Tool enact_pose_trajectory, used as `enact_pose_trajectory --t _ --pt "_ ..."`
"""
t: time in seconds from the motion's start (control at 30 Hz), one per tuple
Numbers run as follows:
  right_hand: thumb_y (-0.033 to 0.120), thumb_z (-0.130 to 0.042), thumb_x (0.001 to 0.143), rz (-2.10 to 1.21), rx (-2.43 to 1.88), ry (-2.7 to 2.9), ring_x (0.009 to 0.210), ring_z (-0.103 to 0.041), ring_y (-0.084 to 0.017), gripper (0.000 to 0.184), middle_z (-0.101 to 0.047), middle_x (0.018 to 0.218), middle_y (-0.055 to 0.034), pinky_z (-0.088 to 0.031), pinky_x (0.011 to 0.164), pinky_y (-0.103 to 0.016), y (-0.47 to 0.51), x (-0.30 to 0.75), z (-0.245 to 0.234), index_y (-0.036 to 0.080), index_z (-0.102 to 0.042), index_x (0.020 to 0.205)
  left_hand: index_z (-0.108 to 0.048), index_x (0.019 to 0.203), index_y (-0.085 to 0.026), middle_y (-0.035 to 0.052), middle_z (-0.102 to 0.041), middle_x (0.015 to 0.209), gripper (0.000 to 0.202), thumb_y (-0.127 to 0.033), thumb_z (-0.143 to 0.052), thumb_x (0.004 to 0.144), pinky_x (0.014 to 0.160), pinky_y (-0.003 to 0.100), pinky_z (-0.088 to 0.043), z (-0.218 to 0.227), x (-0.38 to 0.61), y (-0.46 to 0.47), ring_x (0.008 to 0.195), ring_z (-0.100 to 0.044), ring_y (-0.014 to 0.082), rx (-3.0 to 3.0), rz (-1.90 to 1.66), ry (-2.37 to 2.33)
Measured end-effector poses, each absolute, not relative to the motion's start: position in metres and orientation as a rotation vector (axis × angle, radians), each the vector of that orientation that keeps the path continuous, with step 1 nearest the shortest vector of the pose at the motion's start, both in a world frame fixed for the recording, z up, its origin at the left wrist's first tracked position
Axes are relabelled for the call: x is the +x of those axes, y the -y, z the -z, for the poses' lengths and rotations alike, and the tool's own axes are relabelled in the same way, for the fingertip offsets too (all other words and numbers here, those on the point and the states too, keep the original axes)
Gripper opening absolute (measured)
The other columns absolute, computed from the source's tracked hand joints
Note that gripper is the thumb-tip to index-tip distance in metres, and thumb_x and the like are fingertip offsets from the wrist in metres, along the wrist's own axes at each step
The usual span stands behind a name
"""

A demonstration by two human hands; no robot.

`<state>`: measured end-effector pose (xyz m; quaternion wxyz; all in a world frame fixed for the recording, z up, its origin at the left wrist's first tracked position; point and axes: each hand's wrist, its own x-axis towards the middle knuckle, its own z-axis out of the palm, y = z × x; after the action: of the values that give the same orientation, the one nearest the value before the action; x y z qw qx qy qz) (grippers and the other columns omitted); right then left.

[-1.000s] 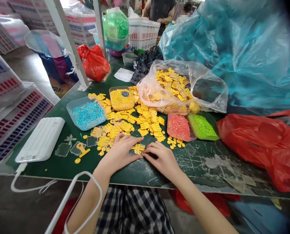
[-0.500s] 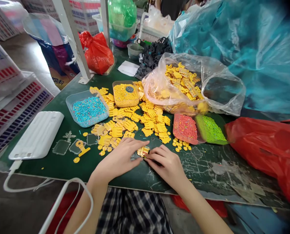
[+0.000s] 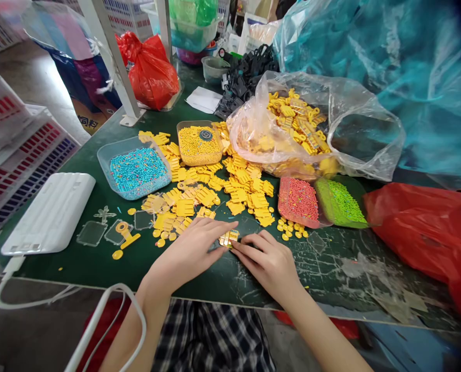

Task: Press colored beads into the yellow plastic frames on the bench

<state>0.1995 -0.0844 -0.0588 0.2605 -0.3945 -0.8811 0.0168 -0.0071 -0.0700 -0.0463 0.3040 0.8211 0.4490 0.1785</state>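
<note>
My left hand [image 3: 189, 253] lies flat on the green table [image 3: 110, 266], fingers pressing a small yellow plastic piece [image 3: 229, 238]. My right hand [image 3: 271, 261] meets it from the right, fingertips touching the same piece. Just beyond the hands spreads a heap of yellow plastic parts [image 3: 223, 188]. Around it stand trays of beads: blue [image 3: 137, 168], yellow [image 3: 199, 143], red [image 3: 298, 200] and green [image 3: 342, 204]. A few small yellow discs [image 3: 290, 229] lie near the red tray.
A clear bag of yellow parts [image 3: 292, 129] sits behind the heap, with black parts [image 3: 246, 77] further back. A white power bank [image 3: 50, 214] with cable lies left, clear plastic squares [image 3: 93, 232] beside it. Red bags [image 3: 428, 232] and a teal bag [image 3: 389, 67] crowd the right.
The view has tilted down and closer. Both hands stay pressed around the small yellow piece, which now shows between the fingertips more than a second ago.
</note>
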Motion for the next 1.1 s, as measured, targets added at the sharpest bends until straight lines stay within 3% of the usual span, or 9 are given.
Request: enact_pose_trajectory --t 0.23,0.43,0.53,0.63,0.73,0.9,1.0,1.1 --pt "0.025 -0.054 0.097 0.006 -1.093 2.396 0.072 -0.054 -0.016 0.019 -0.07 0.086 -0.0033 -0.045 0.059 -0.027 0.085 0.199 0.06 0.021 -0.073 0.097 -0.054 0.134 -0.025 0.0049 -0.063 0.13 0.042 -0.019 -0.054 0.092 0.109 0.042 -0.039 0.048 -0.008 0.07 0.121 -0.055 0.023 2.18 -0.507 -1.184" --pt "0.028 -0.049 0.098 -0.03 -1.269 2.158 0.08 -0.06 -0.02 0.021 -0.07 0.087 -0.0049 -0.048 0.074 -0.033 0.082 0.227 0.042 0.024 -0.069 0.095 -0.054 0.134 -0.027 0.0047 -0.063 0.129 0.041 -0.022 -0.055 0.093 0.107 0.043 -0.04 0.047 -0.009 0.069 0.121 -0.056 0.0235 2.184 -0.483 -1.179" --pt "0.042 -0.045 0.099 0.174 -1.564 2.05 0.073 -0.06 -0.022 0.03 -0.067 0.084 -0.0075 -0.045 0.064 -0.034 0.067 0.278 0.023 0.024 -0.067 0.092 -0.054 0.133 -0.026 0.0047 -0.064 0.129 0.041 -0.022 -0.056 0.092 0.107 0.042 -0.041 0.045 -0.008 0.068 0.121 -0.056 0.0234 2.189 -0.471 -1.172" --pt "0.056 -0.044 0.095 0.52 -1.925 1.81 0.056 -0.049 -0.022 0.041 -0.058 0.066 -0.008 -0.029 0.048 -0.032 0.038 0.34 0.014 0.024 -0.069 0.088 -0.056 0.132 -0.024 0.0051 -0.064 0.128 0.04 -0.023 -0.059 0.091 0.105 0.042 -0.042 0.042 -0.007 0.069 0.12 -0.056 0.0238 2.198 -0.472 -1.176" --pt "0.055 -0.045 0.095 0.485 -1.944 1.959 0.056 -0.046 -0.023 0.037 -0.059 0.066 -0.0086 -0.024 0.047 -0.031 0.013 0.384 0.017 0.028 -0.069 0.091 -0.059 0.128 -0.024 0.0057 -0.065 0.126 0.035 -0.028 -0.055 0.094 0.103 0.042 -0.044 0.041 -0.007 0.069 0.118 -0.057 0.024 2.196 -0.529 -1.225" --pt "0.045 -0.038 0.098 0.503 -1.838 1.949 0.078 -0.056 -0.03 0.035 -0.066 0.092 -0.014 -0.038 0.061 -0.039 0.023 0.376 0.021 0.026 -0.064 0.111 -0.063 0.12 -0.022 0.0064 -0.069 0.116 0.032 -0.032 -0.043 0.098 0.099 0.042 -0.047 0.041 -0.008 0.068 0.109 -0.061 0.0229 2.188 -0.643 -1.33" --pt "0.04 -0.047 0.096 0.405 -1.651 1.895 0.077 -0.058 -0.027 0.024 -0.066 0.091 -0.0103 -0.045 0.071 -0.04 0.06 0.336 0.018 0.024 -0.063 0.104 -0.064 0.119 -0.022 0.0063 -0.068 0.116 0.031 -0.034 -0.046 0.097 0.099 0.042 -0.047 0.041 -0.007 0.067 0.111 -0.06 0.0234 2.22 -0.642 -1.321" --pt "0.035 -0.049 0.096 0.039 -1.445 2.178 0.085 -0.062 -0.023 0.016 -0.067 0.093 -0.0059 -0.049 0.076 -0.035 0.094 0.299 0.02 0.025 -0.062 0.1 -0.064 0.118 -0.023 0.0062 -0.066 0.118 0.03 -0.036 -0.047 0.096 0.1 0.042 -0.045 0.043 -0.006 0.066 0.113 -0.057 0.0241 2.248 -0.62 -1.334"
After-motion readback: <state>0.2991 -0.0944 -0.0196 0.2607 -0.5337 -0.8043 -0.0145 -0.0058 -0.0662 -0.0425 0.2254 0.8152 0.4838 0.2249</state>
